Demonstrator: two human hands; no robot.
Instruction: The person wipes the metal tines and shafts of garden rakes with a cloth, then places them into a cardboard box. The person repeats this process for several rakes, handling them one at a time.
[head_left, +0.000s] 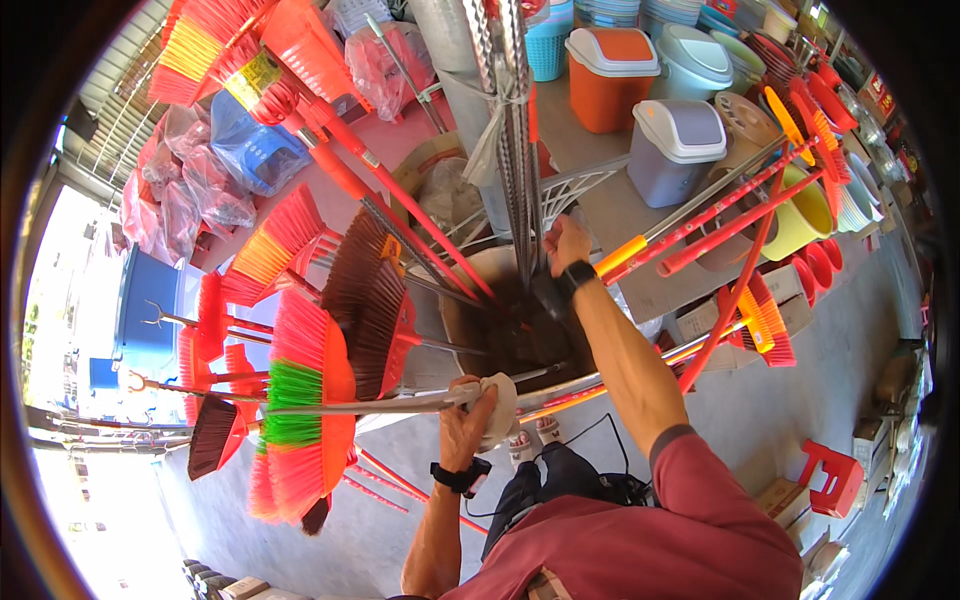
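Observation:
My left hand (469, 416) grips a pale rag (500, 411) together with a long thin pole (367, 407), which reaches left across a pink and green broom head (296, 405). Above the mouth of a large round container (450, 330), my right hand (568, 244) is beside a bundle of twisted metal rods (514, 127). Its fingers are curled; a blurred dark thing hangs just below it, and whether it is held I cannot tell. A brown-bristled broom (367, 307) and several red handles lean out of the container to the left.
A grey post (454, 67) stands behind the container. Brooms with red handles (739, 225) jut out on the right, near a grey lidded bin (675, 150) and an orange lidded bin (611, 82). A red plastic stool (831, 478) lies on the floor at the lower right.

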